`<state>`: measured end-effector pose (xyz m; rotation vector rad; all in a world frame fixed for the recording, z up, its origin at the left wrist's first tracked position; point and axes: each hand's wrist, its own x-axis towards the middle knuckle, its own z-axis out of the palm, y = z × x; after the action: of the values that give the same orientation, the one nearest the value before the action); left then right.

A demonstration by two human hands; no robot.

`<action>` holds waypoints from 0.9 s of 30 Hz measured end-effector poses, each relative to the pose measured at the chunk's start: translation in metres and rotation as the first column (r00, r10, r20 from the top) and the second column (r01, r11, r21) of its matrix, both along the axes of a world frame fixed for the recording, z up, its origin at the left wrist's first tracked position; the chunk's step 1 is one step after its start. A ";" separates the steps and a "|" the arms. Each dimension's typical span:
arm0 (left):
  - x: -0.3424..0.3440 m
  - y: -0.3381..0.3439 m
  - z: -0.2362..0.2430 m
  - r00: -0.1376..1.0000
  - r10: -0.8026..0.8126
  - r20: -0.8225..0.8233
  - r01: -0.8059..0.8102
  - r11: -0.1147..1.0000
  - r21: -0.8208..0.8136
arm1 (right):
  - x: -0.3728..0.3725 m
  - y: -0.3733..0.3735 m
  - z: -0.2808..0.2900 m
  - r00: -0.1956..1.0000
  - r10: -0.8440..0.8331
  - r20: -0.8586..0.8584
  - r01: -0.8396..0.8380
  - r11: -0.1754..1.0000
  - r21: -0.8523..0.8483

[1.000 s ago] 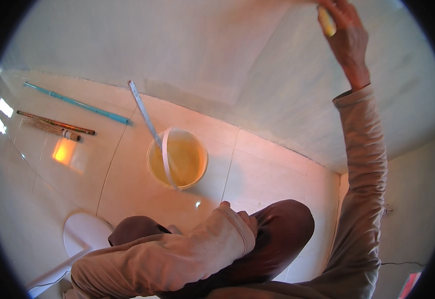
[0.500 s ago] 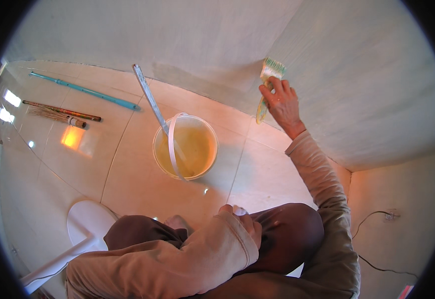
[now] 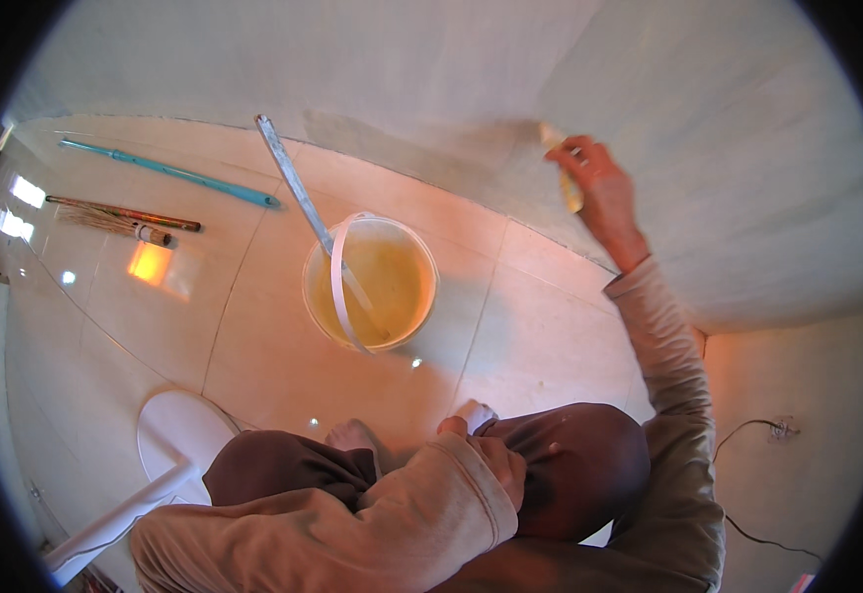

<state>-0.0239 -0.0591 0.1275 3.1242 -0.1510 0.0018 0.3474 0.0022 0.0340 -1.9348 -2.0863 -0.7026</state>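
Observation:
My right hand (image 3: 604, 193) is closed around a flat paintbrush (image 3: 573, 192), holding it against the wall at the upper right. The bristles are blurred and meet the wall beside a darker, damp-looking patch (image 3: 392, 141). My left hand (image 3: 498, 463) lies against my right thigh below the knee, empty as far as I can see, with the thumb apart and the sleeve hiding part of it. Between me and the wall stands a white bucket (image 3: 434, 289) of yellowish liquid. A long flat stick (image 3: 293, 183) leans in it, and its pale handle (image 3: 338, 287) arches over the opening.
On the tiled floor (image 3: 283, 316) at the left lie a turquoise pole (image 3: 184, 178), a patterned stick (image 3: 130, 214) and a small straw broom (image 3: 105, 223). A white round base with a tube (image 3: 179, 435) stands at the lower left. Dark wires (image 3: 772, 545) hang from the right wall.
My right hand and the paintbrush have moved to the right along the wall, and the brush has turned. My left hand stays at my thigh.

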 end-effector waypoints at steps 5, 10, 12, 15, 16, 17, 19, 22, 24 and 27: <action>0.005 0.002 -0.007 0.993 -0.069 -0.099 0.065 0.997 -0.046 | -0.001 0.007 0.104 0.985 0.055 0.165 -0.102 0.951 0.293; 0.001 -0.009 -0.023 0.991 0.079 -0.104 -0.093 0.987 -0.130 | -0.001 0.009 0.087 0.955 0.015 0.295 -0.142 0.898 0.416; 0.007 -0.002 -0.005 0.993 0.015 -0.117 -0.024 0.996 -0.080 | 0.003 0.008 0.042 0.963 -0.004 0.271 -0.086 0.943 0.321; 0.004 -0.010 -0.012 0.988 0.010 -0.152 -0.022 0.997 -0.076 | -0.004 -0.001 -0.033 0.988 0.002 0.157 -0.024 0.990 0.138; 0.003 -0.011 -0.005 0.982 -0.001 -0.188 -0.009 0.999 -0.050 | -0.004 -0.006 -0.057 0.996 0.007 0.094 -0.012 0.999 0.050; 0.002 -0.011 0.003 0.973 -0.008 -0.230 0.003 1.000 -0.025 | -0.003 -0.009 -0.082 1.000 0.009 0.025 -0.008 0.999 -0.038; -0.001 -0.013 0.018 0.949 -0.013 -0.316 0.023 0.999 0.028 | -0.002 -0.013 -0.121 0.992 -0.006 -0.128 -0.015 0.986 -0.168; -0.004 -0.020 -0.003 0.978 0.031 -0.206 -0.069 0.982 -0.178 | -0.005 -0.021 -0.158 0.969 -0.014 -0.246 -0.047 0.970 -0.239; -0.009 -0.030 -0.025 0.991 0.104 -0.086 -0.125 0.946 -0.300 | -0.013 -0.023 -0.170 0.964 -0.026 -0.265 -0.054 0.954 -0.294; -0.016 -0.040 -0.035 0.990 0.142 0.026 -0.129 0.953 -0.274 | -0.022 -0.016 -0.184 0.967 0.017 -0.255 -0.087 0.960 -0.266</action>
<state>-0.0401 -0.0994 0.0926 2.8534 0.0596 0.0878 0.3259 -0.0138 -0.1498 -1.9734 -2.1542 -0.1480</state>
